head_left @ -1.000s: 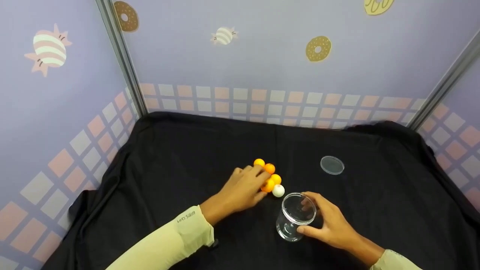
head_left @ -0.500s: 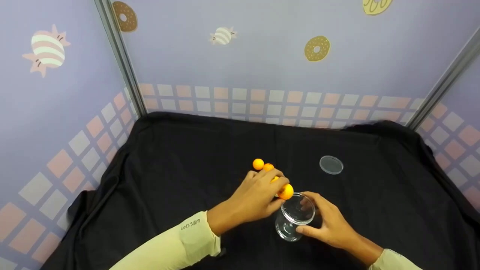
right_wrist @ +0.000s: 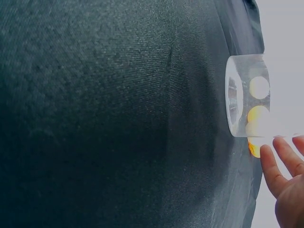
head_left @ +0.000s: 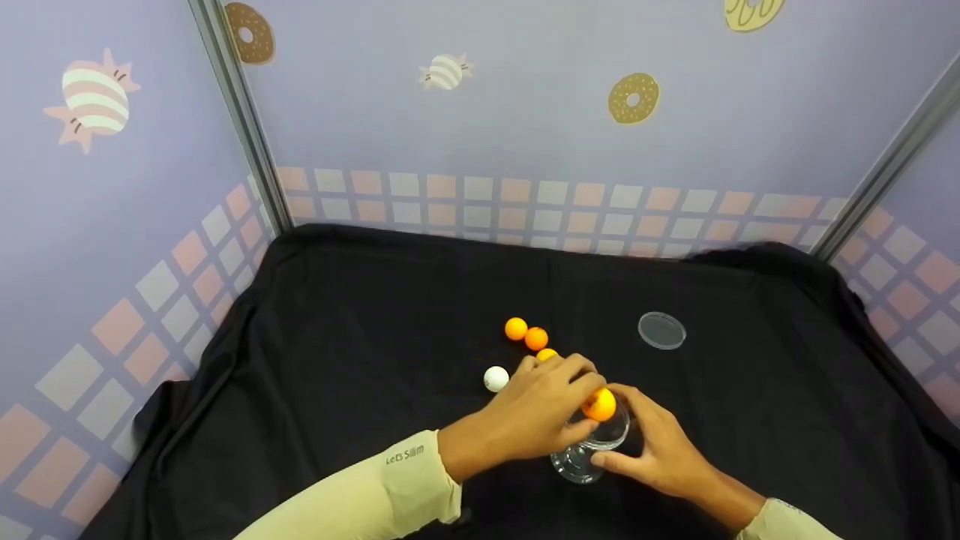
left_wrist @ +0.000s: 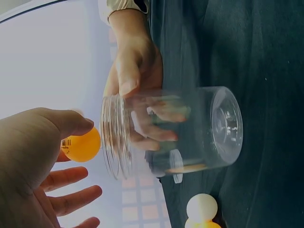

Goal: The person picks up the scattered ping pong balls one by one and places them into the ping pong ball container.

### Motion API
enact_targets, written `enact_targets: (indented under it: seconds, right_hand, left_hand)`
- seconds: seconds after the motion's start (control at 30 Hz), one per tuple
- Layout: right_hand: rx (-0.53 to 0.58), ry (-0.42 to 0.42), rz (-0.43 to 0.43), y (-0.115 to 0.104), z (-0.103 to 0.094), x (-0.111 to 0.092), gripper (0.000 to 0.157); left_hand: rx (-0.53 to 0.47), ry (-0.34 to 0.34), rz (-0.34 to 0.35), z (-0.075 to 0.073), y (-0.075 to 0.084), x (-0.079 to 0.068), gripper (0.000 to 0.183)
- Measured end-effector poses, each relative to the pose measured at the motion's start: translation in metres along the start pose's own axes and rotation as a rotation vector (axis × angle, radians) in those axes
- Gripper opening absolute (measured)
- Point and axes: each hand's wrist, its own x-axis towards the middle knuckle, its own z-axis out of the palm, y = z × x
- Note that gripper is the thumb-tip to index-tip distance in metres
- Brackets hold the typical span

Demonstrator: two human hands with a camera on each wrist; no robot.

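My left hand (head_left: 536,409) pinches an orange ping-pong ball (head_left: 600,405) between thumb and fingers, right at the mouth of a clear jar (head_left: 577,463). In the left wrist view that ball (left_wrist: 84,146) is just outside the threaded rim of the jar (left_wrist: 199,123). My right hand (head_left: 664,446) grips the upright jar near its top, thumb on the near side, fingers behind. A white ping-pong ball (head_left: 496,379) lies left of my left hand. Beyond the hand, two orange balls (head_left: 515,328) touch, and another orange ball (head_left: 547,355) is partly hidden by my knuckles.
A clear round lid (head_left: 662,330) lies flat behind the jar, to the right. Black cloth (head_left: 375,315) covers the table. Patterned panels (head_left: 480,135) enclose the back and sides.
My left hand has picked up an orange ball from the cluster and carried it right to the jar's mouth. The white ball has shifted left. My right hand stays on the jar.
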Motion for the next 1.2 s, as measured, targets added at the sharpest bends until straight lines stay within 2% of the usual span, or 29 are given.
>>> enact_targets:
  seconds: [0.13, 0.93, 1.2]
  right_hand:
    - [-0.037, 0.009, -0.008, 0.0004, 0.0002, -0.0001, 0.085]
    - [-0.008, 0.006, -0.019, -0.0008, -0.0002, 0.0006, 0.085]
    - [-0.002, 0.007, -0.007, -0.0006, 0.0007, 0.0002, 0.085]
  left_hand:
    - [-0.02, -0.006, -0.001, 0.0016, 0.0028, 0.0014, 0.039]
    - [-0.015, -0.016, -0.005, 0.003, 0.003, 0.0001, 0.042]
    - [0.031, -0.011, 0.003, 0.0026, 0.0032, -0.0012, 0.038]
